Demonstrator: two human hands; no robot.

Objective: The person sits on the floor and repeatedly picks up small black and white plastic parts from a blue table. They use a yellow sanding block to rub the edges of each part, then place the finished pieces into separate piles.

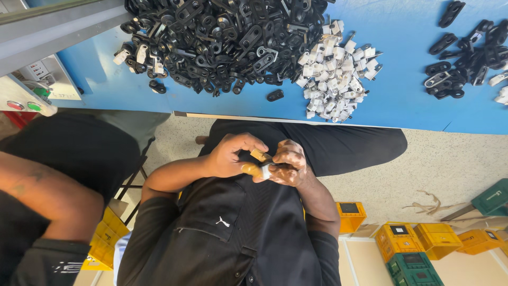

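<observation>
Head view. Hands met close over your lap, just below the near edge of the blue table (402, 106). Your left hand (230, 153) curled its fingers over a small tan piece (259, 155), pinching it from above, while your right hand (288, 163) closed around a small white part (266, 171) from the other side; both hands were clamped, fingertips nearly touching, so that the two small pieces sat pressed together between them. You held them near your body, probably for steadiness and a close look; how the pieces joined could not be told.

On the table, well apart from your hands, lay a large heap of black plastic clips (211, 37), a smaller heap of white clips (336, 79) just beside it, and one stray black clip (274, 95) near the table edge. A further cluster of black clips (465, 58) lay toward the far right. Bare blue surface remained between the heaps and along the near edge, leaving room to reach.

Beside you, another person's arm (47, 196) filled the left margin. Yellow and green crates (423, 249) stood on the floor, well clear of your elbows.
</observation>
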